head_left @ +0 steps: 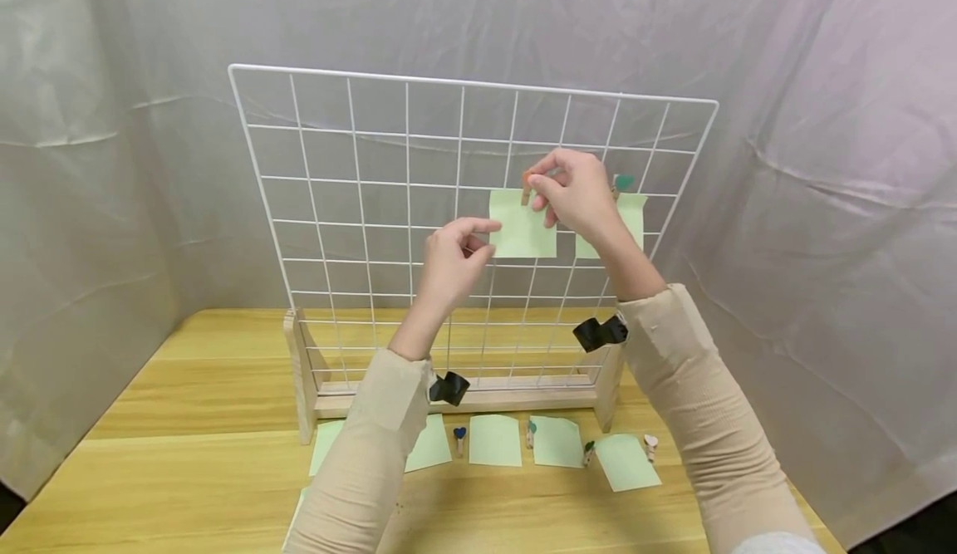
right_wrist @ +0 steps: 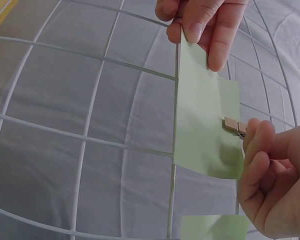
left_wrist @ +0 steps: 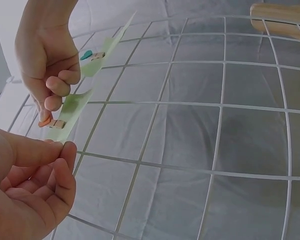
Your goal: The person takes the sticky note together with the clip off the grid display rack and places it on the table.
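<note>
A pale green paper square lies against the upper right part of a white wire grid. My left hand pinches its left edge between thumb and fingers. With my right hand I pinch a small wooden clothespin with an orange top, which sits at the square's top edge. Whether its jaws also catch the wire, I cannot tell. Just right of it, a second green square hangs on the grid under a clothespin with a teal heart, partly covered by my right wrist.
The grid stands in a wooden base on a wood-grain table. In front lie several green squares and small heart clothespins, one blue, one white. Grey cloth surrounds the table.
</note>
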The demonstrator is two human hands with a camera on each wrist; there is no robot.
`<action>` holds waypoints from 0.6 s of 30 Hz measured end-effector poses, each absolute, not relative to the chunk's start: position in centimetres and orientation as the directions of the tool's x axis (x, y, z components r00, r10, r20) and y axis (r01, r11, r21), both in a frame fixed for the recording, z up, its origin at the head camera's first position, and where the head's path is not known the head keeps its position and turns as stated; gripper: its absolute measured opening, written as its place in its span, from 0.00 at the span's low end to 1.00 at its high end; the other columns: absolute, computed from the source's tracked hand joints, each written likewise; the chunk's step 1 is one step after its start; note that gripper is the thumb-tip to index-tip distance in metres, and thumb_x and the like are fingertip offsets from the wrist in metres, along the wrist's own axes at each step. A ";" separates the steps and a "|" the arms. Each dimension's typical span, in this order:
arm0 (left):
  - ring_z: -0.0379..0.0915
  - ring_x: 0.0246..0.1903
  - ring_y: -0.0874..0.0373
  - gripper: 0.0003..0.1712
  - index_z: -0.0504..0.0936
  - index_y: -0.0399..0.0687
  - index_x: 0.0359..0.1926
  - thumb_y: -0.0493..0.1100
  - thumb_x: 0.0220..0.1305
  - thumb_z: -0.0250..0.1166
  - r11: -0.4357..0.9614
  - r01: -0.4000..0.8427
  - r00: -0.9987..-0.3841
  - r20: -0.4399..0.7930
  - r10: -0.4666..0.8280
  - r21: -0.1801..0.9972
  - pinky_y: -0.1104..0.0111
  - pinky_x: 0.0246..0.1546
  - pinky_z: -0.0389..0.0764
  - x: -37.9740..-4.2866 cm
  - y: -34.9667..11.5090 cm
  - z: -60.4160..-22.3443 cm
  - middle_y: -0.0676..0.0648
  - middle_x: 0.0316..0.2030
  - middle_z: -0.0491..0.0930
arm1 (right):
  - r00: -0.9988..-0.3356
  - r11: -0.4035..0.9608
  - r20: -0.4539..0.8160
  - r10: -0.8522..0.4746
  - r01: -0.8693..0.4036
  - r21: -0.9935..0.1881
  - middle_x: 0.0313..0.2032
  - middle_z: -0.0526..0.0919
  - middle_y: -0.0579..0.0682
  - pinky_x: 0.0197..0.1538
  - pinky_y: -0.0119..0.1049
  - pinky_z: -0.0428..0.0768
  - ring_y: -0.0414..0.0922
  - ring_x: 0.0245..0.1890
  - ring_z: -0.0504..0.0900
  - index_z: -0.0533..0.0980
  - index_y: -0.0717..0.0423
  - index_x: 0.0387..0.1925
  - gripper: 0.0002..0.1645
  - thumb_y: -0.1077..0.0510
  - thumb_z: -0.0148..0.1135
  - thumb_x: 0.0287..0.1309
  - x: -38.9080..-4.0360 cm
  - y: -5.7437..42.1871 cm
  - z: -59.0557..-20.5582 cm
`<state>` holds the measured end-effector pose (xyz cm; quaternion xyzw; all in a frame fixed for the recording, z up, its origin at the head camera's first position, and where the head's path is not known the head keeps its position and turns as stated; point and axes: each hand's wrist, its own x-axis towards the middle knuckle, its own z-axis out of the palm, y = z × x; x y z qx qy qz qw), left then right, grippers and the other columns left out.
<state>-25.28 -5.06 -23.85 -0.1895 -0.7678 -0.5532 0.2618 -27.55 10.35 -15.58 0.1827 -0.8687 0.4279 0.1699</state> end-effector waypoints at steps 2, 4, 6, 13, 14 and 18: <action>0.73 0.23 0.55 0.14 0.81 0.36 0.40 0.26 0.50 0.60 0.316 0.584 -0.788 0.615 0.002 0.748 0.72 0.25 0.73 -25.2 -5.1 -23.8 0.42 0.25 0.79 | -0.874 0.547 0.460 -0.156 -0.464 -0.697 0.18 0.78 0.54 0.18 0.36 0.75 0.41 0.09 0.71 0.76 0.61 0.36 0.08 0.60 0.55 0.58 -27.6 10.4 -15.6; 0.73 0.23 0.55 0.14 0.81 0.36 0.40 0.26 0.50 0.60 0.317 0.588 -0.785 0.620 0.002 0.744 0.72 0.25 0.73 -25.2 -5.1 -23.8 0.42 0.26 0.79 | -0.870 0.534 0.473 -0.143 -0.470 -0.703 0.18 0.78 0.53 0.17 0.34 0.74 0.41 0.08 0.70 0.76 0.61 0.36 0.07 0.60 0.56 0.58 -27.6 10.4 -15.7; 0.73 0.23 0.55 0.14 0.81 0.36 0.40 0.26 0.51 0.60 0.320 0.589 -0.783 0.621 0.000 0.742 0.72 0.24 0.73 -25.2 -5.2 -23.8 0.42 0.25 0.79 | -0.864 0.522 0.486 -0.134 -0.478 -0.706 0.17 0.77 0.52 0.16 0.32 0.73 0.41 0.08 0.70 0.76 0.61 0.35 0.07 0.60 0.56 0.58 -27.5 10.4 -15.7; 0.73 0.23 0.55 0.13 0.81 0.37 0.40 0.26 0.51 0.60 0.324 0.594 -0.778 0.628 0.001 0.736 0.72 0.25 0.73 -25.1 -5.3 -23.7 0.42 0.25 0.79 | -0.828 0.434 0.548 -0.117 -0.539 -0.722 0.15 0.76 0.51 0.14 0.27 0.69 0.40 0.07 0.67 0.75 0.64 0.35 0.06 0.63 0.54 0.58 -27.5 10.3 -15.5; 0.73 0.23 0.55 0.13 0.81 0.36 0.40 0.26 0.51 0.60 0.321 0.598 -0.776 0.631 0.000 0.735 0.72 0.25 0.73 -25.1 -5.4 -23.7 0.42 0.25 0.79 | -0.824 0.424 0.554 -0.117 -0.546 -0.722 0.15 0.76 0.51 0.14 0.27 0.69 0.40 0.07 0.67 0.74 0.64 0.35 0.06 0.64 0.54 0.58 -27.5 10.3 -15.5; 0.73 0.22 0.55 0.13 0.81 0.36 0.40 0.26 0.51 0.60 0.314 0.611 -0.764 0.645 -0.003 0.726 0.72 0.24 0.72 -25.1 -5.5 -23.9 0.42 0.24 0.79 | -0.814 0.404 0.569 -0.117 -0.563 -0.721 0.15 0.76 0.51 0.13 0.28 0.69 0.40 0.06 0.67 0.74 0.65 0.37 0.06 0.65 0.53 0.58 -27.6 10.3 -15.5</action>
